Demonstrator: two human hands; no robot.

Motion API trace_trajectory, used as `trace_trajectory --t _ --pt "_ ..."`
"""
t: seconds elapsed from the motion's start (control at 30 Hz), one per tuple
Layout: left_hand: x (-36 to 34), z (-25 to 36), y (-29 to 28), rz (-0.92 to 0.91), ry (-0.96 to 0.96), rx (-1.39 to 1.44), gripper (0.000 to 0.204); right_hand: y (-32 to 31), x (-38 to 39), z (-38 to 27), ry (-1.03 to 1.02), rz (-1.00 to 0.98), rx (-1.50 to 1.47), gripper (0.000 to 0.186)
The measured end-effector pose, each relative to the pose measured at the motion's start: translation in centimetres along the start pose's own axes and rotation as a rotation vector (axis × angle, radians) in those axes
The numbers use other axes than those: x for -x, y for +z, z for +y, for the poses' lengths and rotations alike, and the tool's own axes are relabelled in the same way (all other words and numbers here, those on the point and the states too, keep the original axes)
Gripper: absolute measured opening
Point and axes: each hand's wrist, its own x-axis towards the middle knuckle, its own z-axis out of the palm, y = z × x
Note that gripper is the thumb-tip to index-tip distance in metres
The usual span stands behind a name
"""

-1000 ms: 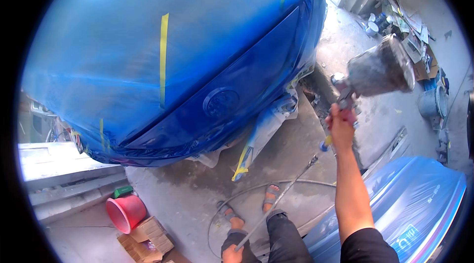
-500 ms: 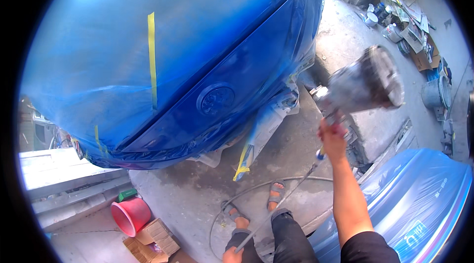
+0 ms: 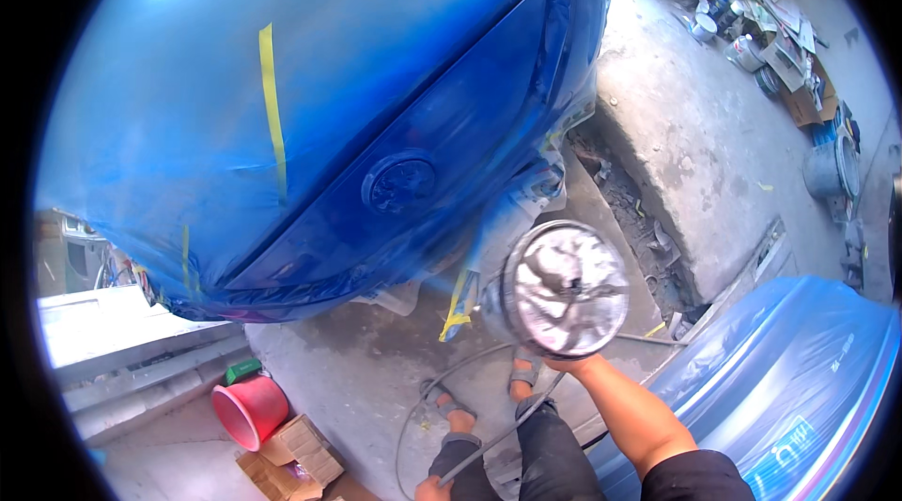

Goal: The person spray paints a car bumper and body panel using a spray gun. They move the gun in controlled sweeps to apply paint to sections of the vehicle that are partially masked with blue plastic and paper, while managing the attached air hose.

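Note:
My right hand (image 3: 575, 366) is closed around a spray gun whose grip is hidden behind its round, paint-smeared metal cup (image 3: 568, 289). The cup's shiny top faces up at me, and a faint haze hangs to its left. Just beyond the gun is a blue car panel (image 3: 348, 219) with a round emblem (image 3: 399, 183), framed by blue-misted plastic film (image 3: 169, 116) and strips of yellow tape (image 3: 272, 111). At the lower edge my left hand (image 3: 432, 489) grips a grey air hose (image 3: 503, 432), which runs up toward the gun and loops over the floor.
A second film-covered body (image 3: 752, 388) lies close to my right arm. To the left are a red bucket (image 3: 250, 412) and an open cardboard box (image 3: 296, 459). A raised concrete slab (image 3: 667, 116), a grey bucket (image 3: 832, 170) and several paint cans (image 3: 745, 53) are on the right.
My right hand has swung the spray gun left and nearer to me, from beside the panel's right end to below its middle. My left hand still holds the hose.

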Motion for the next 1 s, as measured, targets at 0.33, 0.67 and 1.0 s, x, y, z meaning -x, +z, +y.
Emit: trace_trajectory --t 0.33,0.67,1.0 --pt "-1.9 4.9 0.6 0.008 0.034 0.149 0.036 -9.3 -9.8 7.1 0.585 0.611 -0.296 0.012" --pt "-2.3 2.4 2.3 0.043 0.012 0.100 0.036 0.3 -4.4 5.1 0.260 0.401 -0.005 0.018" --pt "-2.0 -7.4 4.6 0.052 0.093 -0.054 0.040 6.1 4.5 -7.5 0.143 -0.109 -0.586 0.042"
